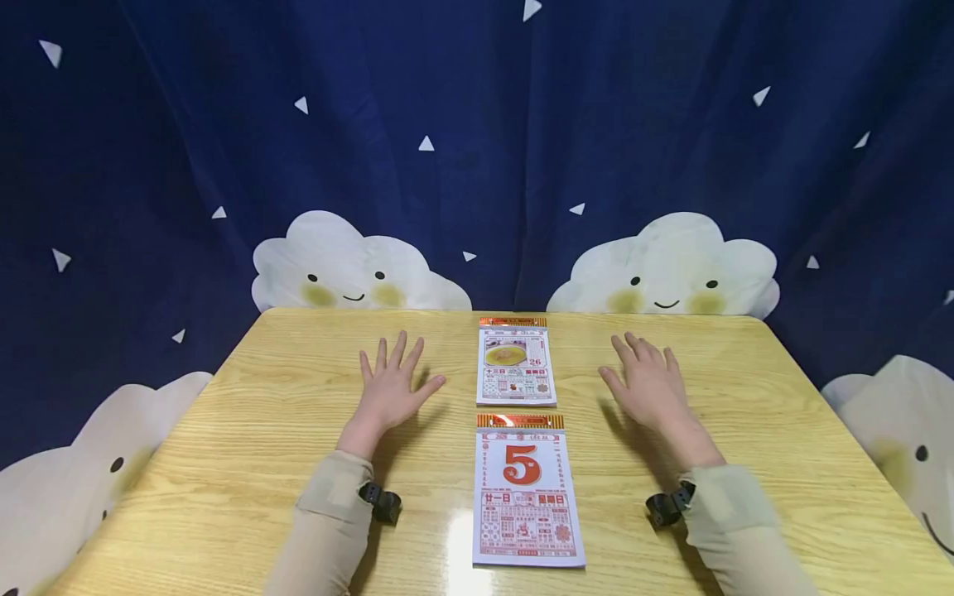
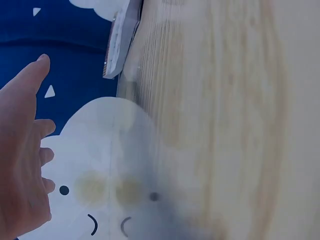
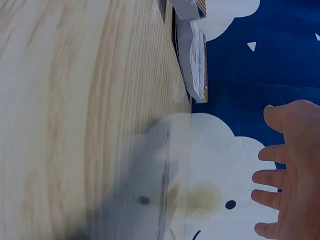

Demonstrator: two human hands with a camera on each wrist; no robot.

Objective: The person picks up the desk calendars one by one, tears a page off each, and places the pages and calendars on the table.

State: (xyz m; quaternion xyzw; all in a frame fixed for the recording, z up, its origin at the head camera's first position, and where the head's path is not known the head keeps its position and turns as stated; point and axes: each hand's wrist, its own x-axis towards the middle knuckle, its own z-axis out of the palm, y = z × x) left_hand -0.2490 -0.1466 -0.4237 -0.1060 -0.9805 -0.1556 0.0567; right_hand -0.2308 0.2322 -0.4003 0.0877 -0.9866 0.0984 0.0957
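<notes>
Two tear-off calendars lie in a column along the middle of the wooden table. The nearer calendar (image 1: 525, 497) shows a large red 5 under a red and gold top strip. Behind it, the farther calendar (image 1: 516, 366) carries a picture of a yellow dish and the number 26. My left hand (image 1: 391, 396), fingers spread and holding nothing, hovers over the table left of the farther calendar. On the other side my right hand (image 1: 650, 387) is held out with extended fingers, also holding nothing. Both hands are apart from the calendars.
The wooden table (image 1: 246, 463) ends at a dark blue curtain (image 1: 477, 99) printed with white triangles and smiling clouds. A small black camera (image 1: 382, 502) is strapped to the left wrist, and another camera (image 1: 669, 503) to the right.
</notes>
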